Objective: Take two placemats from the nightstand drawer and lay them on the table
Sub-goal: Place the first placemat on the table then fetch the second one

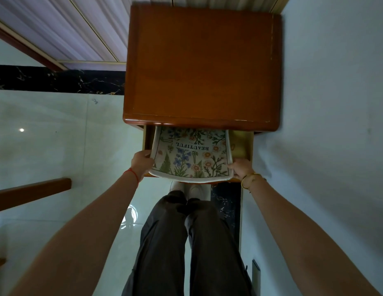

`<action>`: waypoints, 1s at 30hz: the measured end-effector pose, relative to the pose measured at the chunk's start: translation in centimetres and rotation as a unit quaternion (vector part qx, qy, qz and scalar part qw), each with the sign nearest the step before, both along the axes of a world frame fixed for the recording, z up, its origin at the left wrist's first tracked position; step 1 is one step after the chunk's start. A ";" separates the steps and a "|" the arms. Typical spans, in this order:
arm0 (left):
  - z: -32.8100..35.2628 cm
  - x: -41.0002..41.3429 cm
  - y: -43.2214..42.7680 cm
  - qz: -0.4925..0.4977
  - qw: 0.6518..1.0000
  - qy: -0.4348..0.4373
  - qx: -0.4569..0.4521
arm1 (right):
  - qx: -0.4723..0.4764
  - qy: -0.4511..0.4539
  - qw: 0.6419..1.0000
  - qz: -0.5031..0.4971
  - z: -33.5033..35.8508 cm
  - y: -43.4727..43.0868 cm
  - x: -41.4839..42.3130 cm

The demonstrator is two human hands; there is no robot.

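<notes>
Pinching the mat (192, 155) by its near corners, left grip (141, 161) and right grip (240, 167) hold it level, partly out of the drawer (243, 144) (probably so it slides free uncreased).

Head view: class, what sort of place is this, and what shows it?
Probably a bedroom at home: a wooden nightstand with its drawer open, pale curtains behind it, and a glossy tiled floor.
</notes>
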State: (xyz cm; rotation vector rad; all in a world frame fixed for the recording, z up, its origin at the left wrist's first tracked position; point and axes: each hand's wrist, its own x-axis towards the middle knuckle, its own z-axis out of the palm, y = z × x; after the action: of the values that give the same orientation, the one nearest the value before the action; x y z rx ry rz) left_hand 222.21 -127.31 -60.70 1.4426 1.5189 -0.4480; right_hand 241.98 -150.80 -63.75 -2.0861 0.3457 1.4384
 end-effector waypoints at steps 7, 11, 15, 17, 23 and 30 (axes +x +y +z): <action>5.7 -2.5 -1.9 0.053 0.998 -0.031 -0.002 | 0.004 -0.054 0.999 -0.007 2.4 -2.0 -2.5; 9.5 -4.8 -3.1 0.073 0.996 -0.044 -0.002 | 0.002 -0.068 0.997 -0.028 7.5 -2.3 -4.9; 12.7 -8.2 -3.7 0.139 0.989 -0.053 -0.025 | 0.020 -0.050 0.998 -0.014 9.0 -3.3 -6.6; 15.0 -10.1 -4.2 0.169 0.983 -0.057 -0.034 | 0.023 -0.053 0.998 -0.006 8.4 -4.4 -7.4; 23.6 -16.0 -5.3 0.237 0.965 -0.110 0.008 | 0.093 -0.057 0.994 0.004 14.6 -3.1 -10.9; 31.8 -23.6 -4.5 0.346 0.918 -0.183 0.066 | 0.185 -0.067 0.979 0.060 30.3 5.1 -15.8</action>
State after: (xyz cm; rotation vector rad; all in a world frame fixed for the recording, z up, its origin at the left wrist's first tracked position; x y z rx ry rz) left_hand 198.57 -131.80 -28.95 0.9169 1.6376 0.3430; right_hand 226.21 -145.66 -33.42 -1.9066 -0.0994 1.3044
